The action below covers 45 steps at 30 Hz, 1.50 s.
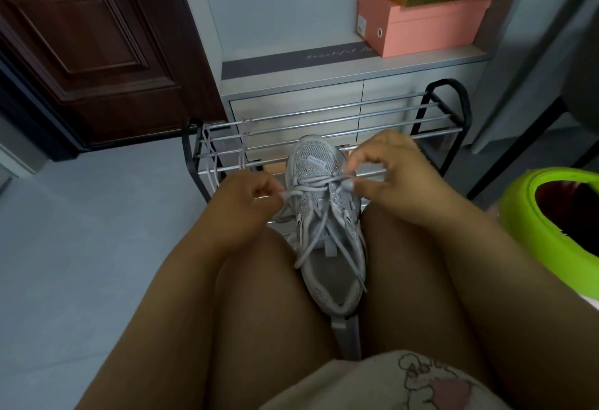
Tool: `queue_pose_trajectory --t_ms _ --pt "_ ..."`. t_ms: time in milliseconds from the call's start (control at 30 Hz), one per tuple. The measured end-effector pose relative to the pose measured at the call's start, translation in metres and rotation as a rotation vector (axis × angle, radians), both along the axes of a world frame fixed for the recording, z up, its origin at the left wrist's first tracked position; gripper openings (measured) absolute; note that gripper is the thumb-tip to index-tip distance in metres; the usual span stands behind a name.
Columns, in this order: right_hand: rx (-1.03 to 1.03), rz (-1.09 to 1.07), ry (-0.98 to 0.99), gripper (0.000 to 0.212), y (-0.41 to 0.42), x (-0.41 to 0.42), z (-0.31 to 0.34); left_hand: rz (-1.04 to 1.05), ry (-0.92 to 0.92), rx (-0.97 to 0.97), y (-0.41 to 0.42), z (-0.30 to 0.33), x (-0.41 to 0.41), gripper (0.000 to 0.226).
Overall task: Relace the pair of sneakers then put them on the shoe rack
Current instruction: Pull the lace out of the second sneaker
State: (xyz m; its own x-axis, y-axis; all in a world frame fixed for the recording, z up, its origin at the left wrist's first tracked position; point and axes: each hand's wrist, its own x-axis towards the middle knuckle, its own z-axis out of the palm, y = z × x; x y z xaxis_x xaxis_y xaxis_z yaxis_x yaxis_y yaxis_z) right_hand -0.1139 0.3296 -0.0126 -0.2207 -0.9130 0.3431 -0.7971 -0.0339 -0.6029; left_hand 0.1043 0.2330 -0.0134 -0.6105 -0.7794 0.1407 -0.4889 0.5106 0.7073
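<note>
One grey sneaker [324,215] sits wedged between the person's knees, toe pointing at the shoe rack [324,124], heel toward the body. This sneaker is the reference for all positions below.

Lace [311,187] status: crossings run over the upper-middle eyelets near the tongue; two loose ends trail back over the shoe's opening. Judged partly laced, not tied.

Left hand [249,190], just left of the sneaker: fingers curled, pinching one lace strand and drawing it sideways.
Right hand [385,169], just right of the sneaker and slightly beyond its toe: thumb and forefinger closed on the lace at an eyelet on that side.

A second lace [210,156] hangs over the rack's bars, beyond and to the left of the sneaker, in no shoe. The second sneaker is not visible.

Beyond the rack: grey cabinet [324,92] with pink boxes [428,20]. Well to the right of the sneaker: green bin [551,215].

Progress estimate: first shoe mid-lacing. Remaining: finish this shoe, lace the other shoe, presumably with the hanging lace, and place both on the rack, which holds no shoes as far as can be seen.
</note>
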Motion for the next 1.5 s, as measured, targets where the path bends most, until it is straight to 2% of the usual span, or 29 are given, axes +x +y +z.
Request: queue_pose_trajectory --t_ms 200,333,433,500,567,633,733,800,900,1000,1167,1367,1500 --pt "0.161 0.069 0.139 0.009 -0.007 0.003 -0.010 -0.017 -0.014 -0.072 -0.003 -0.013 -0.011 0.008" --pt "0.236 0.115 0.195 0.025 -0.013 0.009 -0.013 -0.076 -0.078 -0.146 0.002 -0.016 -0.016 0.016" --pt "0.213 0.139 0.171 0.021 -0.010 0.012 -0.010 -0.070 -0.104 -0.157 0.007 -0.013 -0.020 0.022" --pt "0.119 0.041 0.176 0.019 -0.009 0.006 -0.008 0.030 -0.125 -0.189 0.005 -0.007 -0.018 0.022" --pt "0.033 -0.140 0.179 0.019 -0.009 -0.011 -0.005 0.262 -0.116 -0.215 -0.004 0.000 -0.010 0.026" --pt "-0.035 -0.344 0.159 0.025 -0.005 -0.034 0.000 0.481 -0.025 -0.245 -0.015 0.006 0.006 0.029" --pt "-0.127 -0.474 0.038 0.037 0.005 -0.052 0.007 0.575 0.051 -0.261 -0.019 0.010 0.023 0.024" --pt "-0.050 -0.426 -0.052 0.034 0.007 -0.045 0.007 0.524 0.013 -0.165 -0.014 0.007 0.019 0.018" --pt "0.050 -0.247 -0.133 0.009 0.004 -0.023 0.003 0.331 -0.018 -0.018 -0.002 0.002 0.007 0.010" --pt "0.063 -0.081 -0.119 0.010 0.001 -0.006 0.002 0.163 -0.021 0.039 0.005 -0.001 -0.003 0.003" --pt "0.124 0.093 0.015 0.017 -0.007 0.007 -0.006 0.012 -0.122 -0.103 0.008 -0.008 -0.019 0.029" --pt "0.223 0.178 0.093 0.022 -0.010 0.012 -0.011 -0.023 -0.132 -0.161 0.010 -0.014 -0.024 0.027" --pt "0.194 0.148 0.126 0.020 -0.008 0.014 -0.007 -0.003 -0.283 -0.220 0.011 -0.010 -0.029 0.025"
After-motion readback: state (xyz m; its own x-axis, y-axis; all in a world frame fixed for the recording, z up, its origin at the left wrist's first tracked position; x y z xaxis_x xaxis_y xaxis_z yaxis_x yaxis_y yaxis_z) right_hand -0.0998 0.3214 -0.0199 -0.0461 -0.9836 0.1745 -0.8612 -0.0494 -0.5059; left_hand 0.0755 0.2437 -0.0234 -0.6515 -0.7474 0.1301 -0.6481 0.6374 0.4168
